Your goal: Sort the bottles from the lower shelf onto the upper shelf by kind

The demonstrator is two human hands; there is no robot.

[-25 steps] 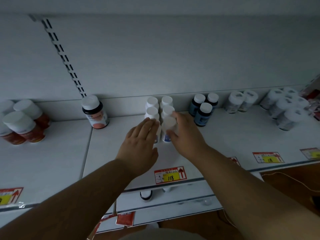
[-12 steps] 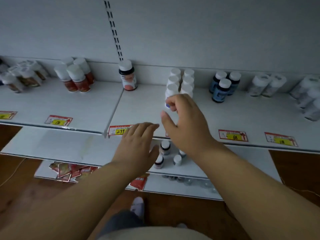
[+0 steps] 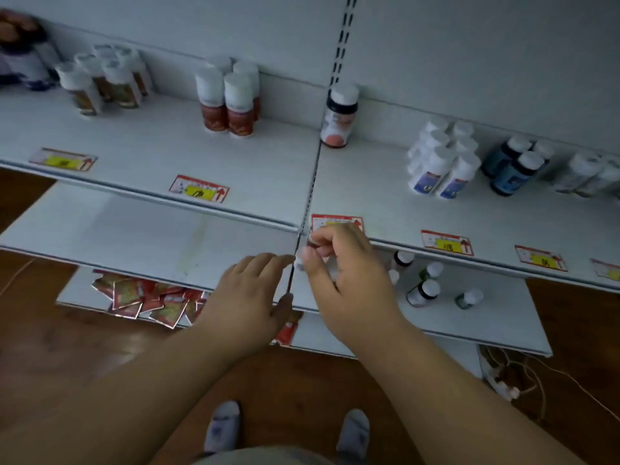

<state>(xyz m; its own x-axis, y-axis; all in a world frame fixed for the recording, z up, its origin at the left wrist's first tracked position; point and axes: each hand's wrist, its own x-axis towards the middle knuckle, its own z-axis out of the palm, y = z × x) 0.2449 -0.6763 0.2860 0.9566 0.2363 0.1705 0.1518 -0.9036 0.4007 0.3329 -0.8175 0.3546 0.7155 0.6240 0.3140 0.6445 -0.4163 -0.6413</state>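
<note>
I saw the left hand (image 3: 250, 293) flat, fingers released, over the lower shelf (image 3: 144, 243). Right of it, the right hand (image 3: 342, 263) had its fingers curled; I couldn't tell whether they grasped anything. 4 loose bottles (image 3: 423, 292) stood farther right, below the upper shelf (image 3: 268, 169).

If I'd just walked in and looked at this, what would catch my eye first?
Probably the two bare hands in the middle: the left hand spread flat, the right hand curled, both over the lower shelf. Next, the upper shelf with bottles grouped by kind, like the white bottles with blue labels on the right. Then a heap of red packets at the bottom left.
</note>
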